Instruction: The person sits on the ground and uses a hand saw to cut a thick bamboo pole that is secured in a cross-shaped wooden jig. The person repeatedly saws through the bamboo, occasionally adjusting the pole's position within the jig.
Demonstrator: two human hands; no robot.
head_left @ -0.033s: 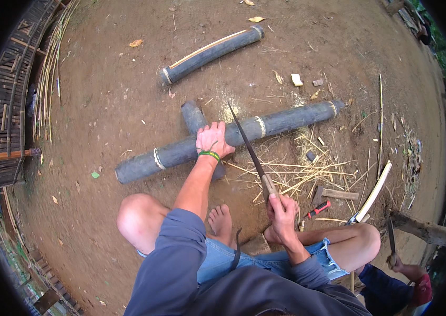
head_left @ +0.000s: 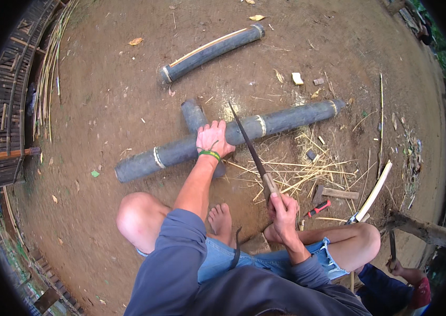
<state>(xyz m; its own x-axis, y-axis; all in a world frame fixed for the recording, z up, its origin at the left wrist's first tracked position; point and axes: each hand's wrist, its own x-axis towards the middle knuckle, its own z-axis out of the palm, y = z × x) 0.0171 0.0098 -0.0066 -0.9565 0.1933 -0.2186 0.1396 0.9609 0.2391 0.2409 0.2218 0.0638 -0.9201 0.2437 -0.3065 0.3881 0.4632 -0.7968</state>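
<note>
We are keeping our left hand (head_left: 214,140) on the pole (head_left: 296,119), with its fingers bending over the far side. The pole is lying on the ground in front of us, crossing over a cross-log (head_left: 193,114). Our right hand (head_left: 283,210) is closing around the handle of the saw (head_left: 251,145), and the blade is slanting over the pole just right of our left hand. We cannot tell whether its teeth are touching the surface.

Between the two pictures, our hands, the pole and the saw are staying almost exactly in place. At lower right, a co-worker's hand (head_left: 395,268) is shifting slightly, and its blade (head_left: 392,245) is now sitting lower. We are judging that our work is standing at the same point, with the pole remaining braced and the saw remaining ready.
</note>
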